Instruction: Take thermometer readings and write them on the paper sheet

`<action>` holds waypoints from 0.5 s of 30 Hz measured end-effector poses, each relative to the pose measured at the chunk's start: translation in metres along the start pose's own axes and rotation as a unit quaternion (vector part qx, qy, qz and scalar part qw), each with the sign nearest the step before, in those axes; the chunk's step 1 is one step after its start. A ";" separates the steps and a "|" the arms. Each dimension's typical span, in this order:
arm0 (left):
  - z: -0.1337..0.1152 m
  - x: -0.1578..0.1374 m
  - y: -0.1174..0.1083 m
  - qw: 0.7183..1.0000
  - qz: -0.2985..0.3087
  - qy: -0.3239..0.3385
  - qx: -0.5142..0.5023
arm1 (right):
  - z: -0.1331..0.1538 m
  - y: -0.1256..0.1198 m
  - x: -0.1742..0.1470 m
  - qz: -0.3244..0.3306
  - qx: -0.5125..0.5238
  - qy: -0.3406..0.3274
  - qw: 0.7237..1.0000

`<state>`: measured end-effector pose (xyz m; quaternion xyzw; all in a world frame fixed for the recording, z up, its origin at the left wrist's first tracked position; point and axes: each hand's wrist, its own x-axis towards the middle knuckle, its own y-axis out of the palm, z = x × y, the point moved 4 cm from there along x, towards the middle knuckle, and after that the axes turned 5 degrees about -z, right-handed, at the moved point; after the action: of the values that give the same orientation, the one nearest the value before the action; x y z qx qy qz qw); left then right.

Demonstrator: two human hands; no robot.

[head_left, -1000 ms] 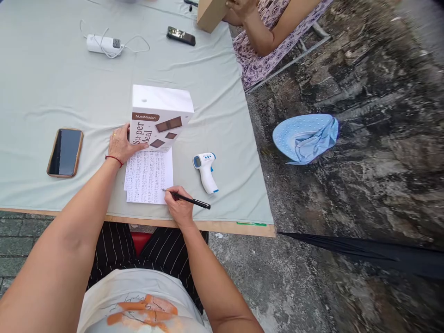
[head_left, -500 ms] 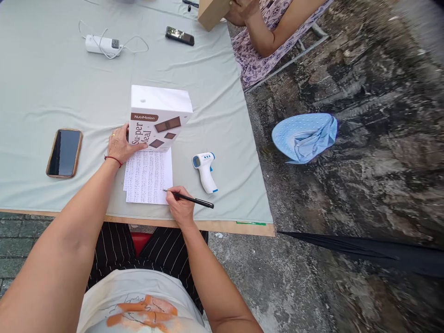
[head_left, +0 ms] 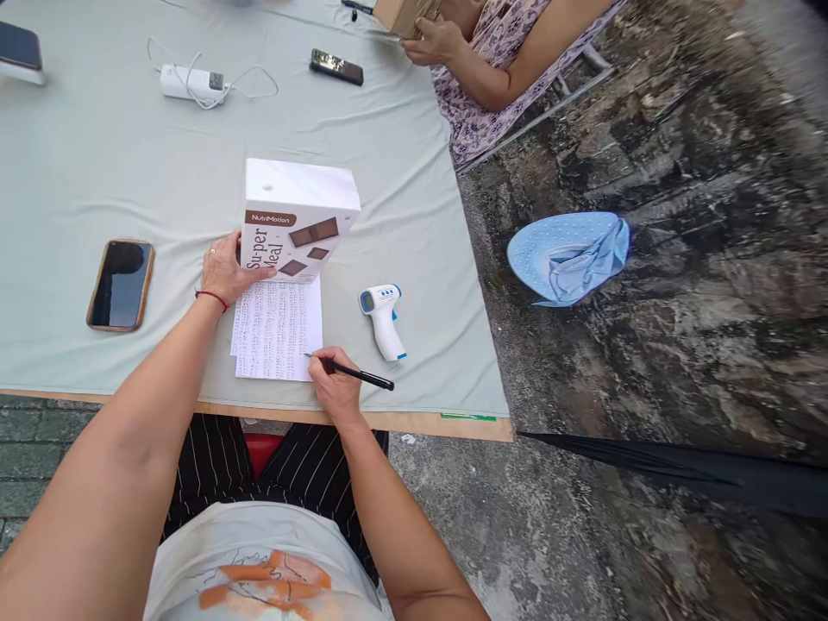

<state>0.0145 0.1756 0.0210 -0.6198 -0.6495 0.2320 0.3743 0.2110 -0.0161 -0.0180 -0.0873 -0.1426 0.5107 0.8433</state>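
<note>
My right hand (head_left: 336,386) grips a black pen (head_left: 362,374), its tip touching the right side of a sheet of paper (head_left: 275,332) covered in dense rows of writing. A second sheet peeks out beneath it on the left. Standing on the upper part of the paper is a white box (head_left: 301,220) printed "NutriMotion". My left hand (head_left: 228,266) holds this box at its lower left corner, thumb across the front and the other fingers partly hidden behind. To the right of the paper lies a white and blue infrared thermometer (head_left: 383,321).
A phone in a brown case (head_left: 121,285) lies at left. Farther back are a white power bank with a cable (head_left: 192,83), a dark phone (head_left: 336,66) and another device (head_left: 21,50). A person's hand (head_left: 432,41) holds a cardboard box (head_left: 404,15). A blue hat (head_left: 569,259) lies right of the table.
The pen's rear end has shifted slightly left. Across the table, the person's cardboard box has tilted and a hand has moved lower. A device has come into view at the upper left.
</note>
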 end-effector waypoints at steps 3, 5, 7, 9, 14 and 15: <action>0.000 0.000 0.000 1.000 0.000 -0.001 -0.001 | 0.000 0.000 0.000 0.006 -0.005 -0.002 1.000; 0.001 0.000 0.000 1.000 -0.002 -0.001 -0.004 | 0.000 0.000 0.000 0.005 -0.007 -0.001 1.000; 0.001 0.001 0.001 1.000 -0.003 0.003 -0.006 | -0.001 -0.001 0.000 -0.003 -0.005 0.006 1.000; 0.001 0.001 0.001 1.000 -0.004 0.006 -0.007 | -0.002 -0.001 0.000 -0.013 0.000 0.016 1.000; 0.002 0.001 0.002 1.000 -0.006 0.012 -0.005 | -0.004 -0.001 0.000 -0.015 -0.001 0.020 1.000; 0.002 0.001 0.002 1.000 -0.006 0.013 -0.005 | -0.004 -0.001 0.000 -0.014 -0.003 0.016 1.000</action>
<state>0.0137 0.1772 0.0186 -0.6210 -0.6493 0.2180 0.3810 0.2129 -0.0165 -0.0217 -0.0963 -0.1313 0.4972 0.8522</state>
